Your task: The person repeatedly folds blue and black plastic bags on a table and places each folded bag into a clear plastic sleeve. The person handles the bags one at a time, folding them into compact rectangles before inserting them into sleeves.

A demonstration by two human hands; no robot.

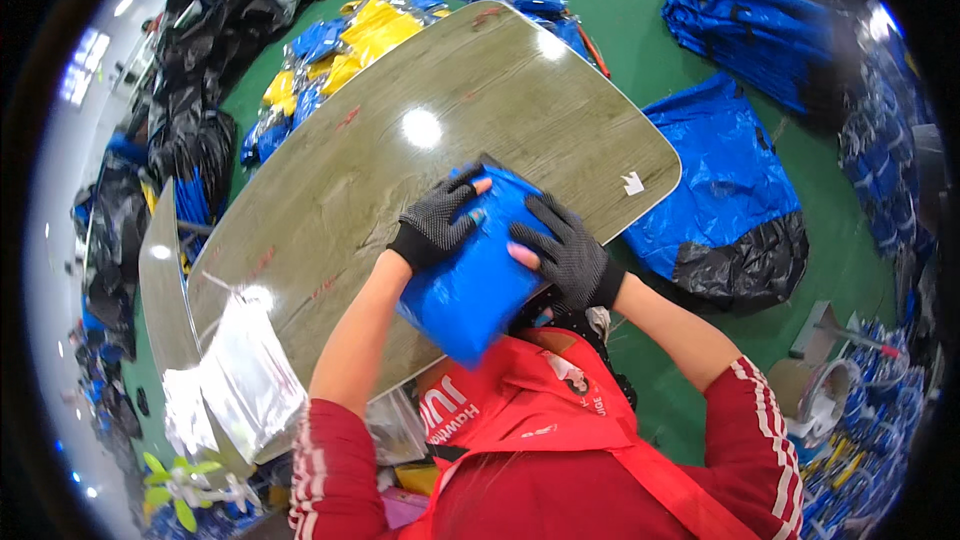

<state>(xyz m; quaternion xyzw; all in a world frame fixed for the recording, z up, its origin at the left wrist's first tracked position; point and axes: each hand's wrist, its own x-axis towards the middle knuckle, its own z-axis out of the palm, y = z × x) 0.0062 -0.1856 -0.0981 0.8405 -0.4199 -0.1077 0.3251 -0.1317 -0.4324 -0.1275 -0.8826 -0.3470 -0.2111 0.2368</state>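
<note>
A glossy blue, roughly rectangular plastic packet (475, 280) lies between the two hands, at the near edge of a brown wood-grain surface (320, 190) with rounded corners. Its long axis slants from upper right to lower left, the lower end pointing toward the wearer's bright red apron (555, 390). The left hand (440, 218), in a dark dotted glove with bare fingertips, grips the packet with curled fingers along its upper left side. The right hand (568, 250), gloved alike, spreads its fingers across the upper right side, thumb on the top face; whether it grips or only presses, one cannot tell. Neither hand is nearer, since both touch the packet: it extends down and right from the left, down and left from the right. Motion blur hides whether it is lifted or resting. Clear plastic bags (255, 370) hang well apart, at lower left.
</note>
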